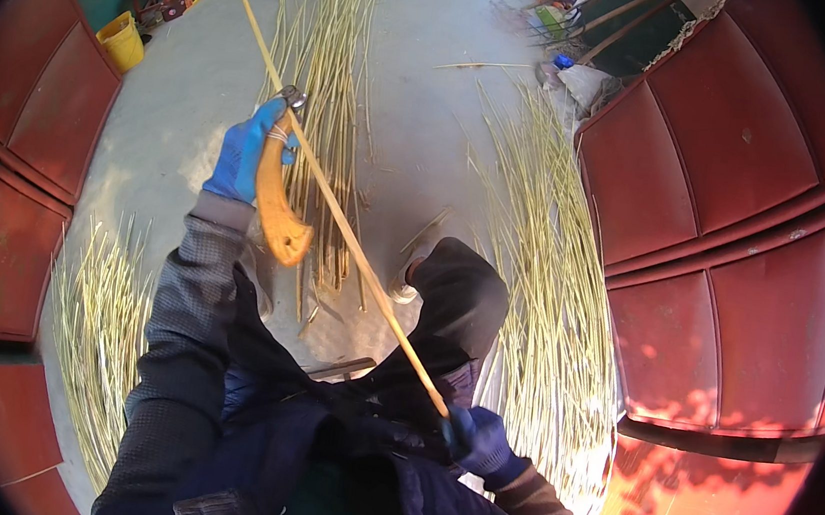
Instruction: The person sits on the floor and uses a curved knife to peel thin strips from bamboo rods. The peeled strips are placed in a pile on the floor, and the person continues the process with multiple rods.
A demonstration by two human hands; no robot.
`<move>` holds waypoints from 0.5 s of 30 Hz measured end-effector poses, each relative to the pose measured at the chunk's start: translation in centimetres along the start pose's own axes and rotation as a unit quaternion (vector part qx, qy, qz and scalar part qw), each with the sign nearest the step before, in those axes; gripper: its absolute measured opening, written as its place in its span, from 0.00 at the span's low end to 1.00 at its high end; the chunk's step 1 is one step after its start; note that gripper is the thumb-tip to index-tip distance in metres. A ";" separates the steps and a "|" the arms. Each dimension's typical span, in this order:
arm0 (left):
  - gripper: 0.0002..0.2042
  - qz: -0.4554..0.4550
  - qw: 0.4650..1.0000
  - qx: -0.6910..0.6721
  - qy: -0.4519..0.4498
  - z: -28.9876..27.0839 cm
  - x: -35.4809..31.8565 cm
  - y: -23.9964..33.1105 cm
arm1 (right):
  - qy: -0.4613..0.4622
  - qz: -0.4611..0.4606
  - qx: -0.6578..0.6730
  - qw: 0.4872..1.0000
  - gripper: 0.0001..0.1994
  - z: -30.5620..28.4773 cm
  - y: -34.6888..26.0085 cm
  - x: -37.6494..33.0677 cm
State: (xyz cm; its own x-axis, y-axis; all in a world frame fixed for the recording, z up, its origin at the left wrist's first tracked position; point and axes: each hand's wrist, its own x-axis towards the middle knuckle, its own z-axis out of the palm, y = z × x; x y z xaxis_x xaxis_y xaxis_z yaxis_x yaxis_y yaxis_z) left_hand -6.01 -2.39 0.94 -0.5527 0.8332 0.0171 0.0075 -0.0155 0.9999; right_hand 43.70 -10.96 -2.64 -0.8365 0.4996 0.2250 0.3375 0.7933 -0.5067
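My left hand (239,161), in a blue work glove, is closed around a tool with a curved wooden handle (280,224). The handle has a hole near its lower end and a pale band wound about its upper part. A small metal piece (294,96) shows at the tool's top, touching or very near a long yellowish stalk (349,238). This stalk slants from the far left down to my right hand (484,442). That hand, gloved in darker blue, grips the stalk's thick near end close to my lap.
Loose stalks lie in a pile ahead (332,118), another pile on the right (555,293) and one on the left (103,336). Red door panels (739,121) flank both sides. A yellow bucket (121,42) stands far left; long-handled tools (628,24) lean far right.
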 end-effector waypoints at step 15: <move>0.18 -0.183 0.972 -0.124 -0.081 13.0 -6.3 -4.8 | 0.022 0.207 0.261 0.943 0.16 2.1 4.9 14.1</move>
State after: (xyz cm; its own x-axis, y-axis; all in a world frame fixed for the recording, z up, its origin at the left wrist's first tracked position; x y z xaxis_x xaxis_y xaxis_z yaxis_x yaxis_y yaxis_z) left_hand 8.30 -0.41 -3.93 -0.3413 0.8838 -0.3200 -0.3782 0.1826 0.9075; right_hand 32.69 -0.72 -3.67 -0.6571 0.7519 -0.0538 0.3630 0.2532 -0.8967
